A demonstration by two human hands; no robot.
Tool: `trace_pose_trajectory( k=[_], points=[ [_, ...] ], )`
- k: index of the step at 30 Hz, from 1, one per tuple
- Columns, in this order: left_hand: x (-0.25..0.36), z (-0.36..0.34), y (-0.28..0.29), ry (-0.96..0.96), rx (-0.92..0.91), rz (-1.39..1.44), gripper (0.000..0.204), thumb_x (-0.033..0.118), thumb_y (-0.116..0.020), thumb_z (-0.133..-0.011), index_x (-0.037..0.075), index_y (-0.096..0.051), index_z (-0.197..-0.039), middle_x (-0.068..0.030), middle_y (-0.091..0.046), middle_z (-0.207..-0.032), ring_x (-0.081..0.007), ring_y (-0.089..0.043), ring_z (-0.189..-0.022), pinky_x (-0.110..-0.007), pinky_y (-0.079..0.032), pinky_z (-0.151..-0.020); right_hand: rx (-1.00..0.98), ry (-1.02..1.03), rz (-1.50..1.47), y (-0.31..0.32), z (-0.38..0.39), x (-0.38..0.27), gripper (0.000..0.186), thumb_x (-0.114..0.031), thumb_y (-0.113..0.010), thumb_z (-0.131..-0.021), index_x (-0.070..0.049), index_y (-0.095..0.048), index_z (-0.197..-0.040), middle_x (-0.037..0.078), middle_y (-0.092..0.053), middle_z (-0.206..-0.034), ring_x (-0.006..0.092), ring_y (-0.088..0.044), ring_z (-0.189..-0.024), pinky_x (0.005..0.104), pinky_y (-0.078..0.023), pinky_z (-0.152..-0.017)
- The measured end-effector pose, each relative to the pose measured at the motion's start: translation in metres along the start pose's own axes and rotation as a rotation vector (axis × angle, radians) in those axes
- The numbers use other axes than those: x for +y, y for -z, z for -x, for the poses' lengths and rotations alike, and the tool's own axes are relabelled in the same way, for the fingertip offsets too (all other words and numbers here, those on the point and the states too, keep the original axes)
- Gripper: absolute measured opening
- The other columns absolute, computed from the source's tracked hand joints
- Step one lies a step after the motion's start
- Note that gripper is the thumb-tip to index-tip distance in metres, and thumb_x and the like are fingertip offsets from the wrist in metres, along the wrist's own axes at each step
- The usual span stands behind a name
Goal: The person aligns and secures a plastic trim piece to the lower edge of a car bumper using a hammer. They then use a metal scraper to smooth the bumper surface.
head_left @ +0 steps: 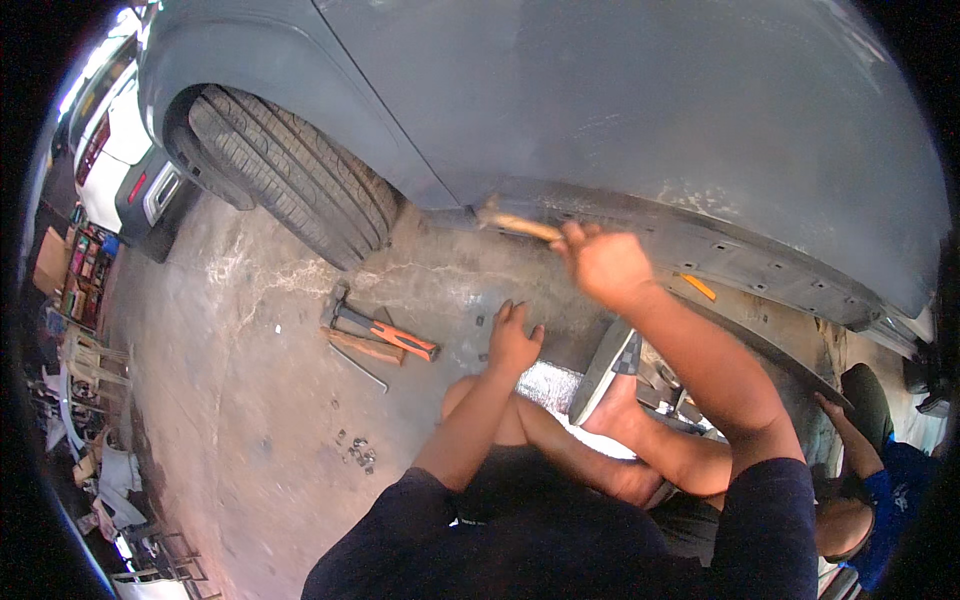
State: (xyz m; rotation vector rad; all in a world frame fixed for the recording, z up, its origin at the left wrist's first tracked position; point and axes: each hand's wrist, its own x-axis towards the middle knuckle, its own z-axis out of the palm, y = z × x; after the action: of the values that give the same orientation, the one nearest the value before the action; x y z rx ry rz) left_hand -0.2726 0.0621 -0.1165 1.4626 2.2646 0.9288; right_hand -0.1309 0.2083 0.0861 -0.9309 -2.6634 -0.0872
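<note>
My right hand [608, 266] is closed round the wooden handle of a hammer [525, 226]. The hammer's head reaches the grey car's lower edge, close to the seam between two body panels [600, 110]; whether it touches the metal, I cannot tell. Along the bottom of the car runs a sill [720, 245] with small slots in it. My left hand [515, 343] is held low near my knee, its fingers apart and nothing visible in it. A treaded tyre [290, 170] stands left of the hammer, under the wheel arch.
On the floor lie an orange-and-black-handled hammer [385, 330], a wooden block [362, 346], a bent metal rod [360, 368] and several small metal pieces [360, 455]. A yellow-orange strip [697, 287] is by the sill. Another person [895, 510] sits close at my right. A white vehicle [125, 165] stands far left.
</note>
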Motion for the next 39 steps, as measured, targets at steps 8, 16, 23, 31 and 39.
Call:
trace_pose_trajectory(
  k=[8, 16, 23, 31, 39],
  points=[
    [-0.005, -0.004, -0.001, 0.027, -0.018, -0.051, 0.064, 0.026, -0.078, -0.089, 0.0, -0.058, -0.144, -0.0313, -0.047, -0.156, -0.0477, -0.047, -0.142, -0.05, -0.041, -0.12, 0.04, 0.068, -0.129, -0.006, -0.01, -0.013, 0.035, -0.041, -0.055, -0.108, -0.007, -0.062, -0.111, 0.019, -0.073, -0.095, 0.0399, -0.074, -0.081, 0.0509, -0.06, -0.065],
    [-0.008, -0.003, -0.008, 0.05, -0.032, -0.042, 0.065, 0.027, -0.078, -0.089, 0.0, -0.058, -0.144, -0.0307, -0.047, -0.156, -0.0472, -0.045, -0.144, -0.05, -0.04, -0.121, 0.029, 0.165, -0.163, 0.011, -0.017, -0.025, 0.038, -0.044, -0.054, -0.108, -0.007, -0.062, -0.108, 0.017, -0.072, -0.092, 0.0396, -0.075, -0.081, 0.051, -0.061, -0.068],
    [-0.004, -0.004, -0.003, 0.051, -0.032, -0.028, 0.065, 0.027, -0.078, -0.089, 0.0, -0.058, -0.145, -0.0309, -0.046, -0.157, -0.0472, -0.045, -0.144, -0.05, -0.039, -0.121, 0.068, 0.214, -0.08, -0.001, -0.021, -0.017, 0.04, -0.045, -0.053, -0.108, -0.007, -0.063, -0.109, 0.017, -0.073, -0.094, 0.0379, -0.075, -0.082, 0.0473, -0.062, -0.069],
    [-0.004, -0.005, -0.007, 0.051, -0.039, -0.044, 0.065, 0.026, -0.078, -0.089, 0.002, -0.058, -0.145, -0.0302, -0.047, -0.156, -0.0475, -0.046, -0.143, -0.05, -0.04, -0.12, -0.069, 0.064, -0.087, 0.004, -0.032, -0.014, 0.041, -0.044, -0.051, -0.109, -0.006, -0.063, -0.113, 0.019, -0.073, -0.096, 0.0392, -0.075, -0.084, 0.0498, -0.061, -0.071],
    [-0.004, -0.005, -0.004, 0.048, -0.01, 0.008, 0.064, 0.027, -0.079, -0.088, 0.004, -0.059, -0.145, -0.0303, -0.047, -0.157, -0.0481, -0.046, -0.143, -0.05, -0.041, -0.12, -0.074, 0.021, -0.083, 0.008, -0.044, -0.021, 0.04, -0.044, -0.052, -0.109, -0.006, -0.062, -0.112, 0.02, -0.073, -0.097, 0.0396, -0.074, -0.087, 0.0511, -0.061, -0.073]
  ],
)
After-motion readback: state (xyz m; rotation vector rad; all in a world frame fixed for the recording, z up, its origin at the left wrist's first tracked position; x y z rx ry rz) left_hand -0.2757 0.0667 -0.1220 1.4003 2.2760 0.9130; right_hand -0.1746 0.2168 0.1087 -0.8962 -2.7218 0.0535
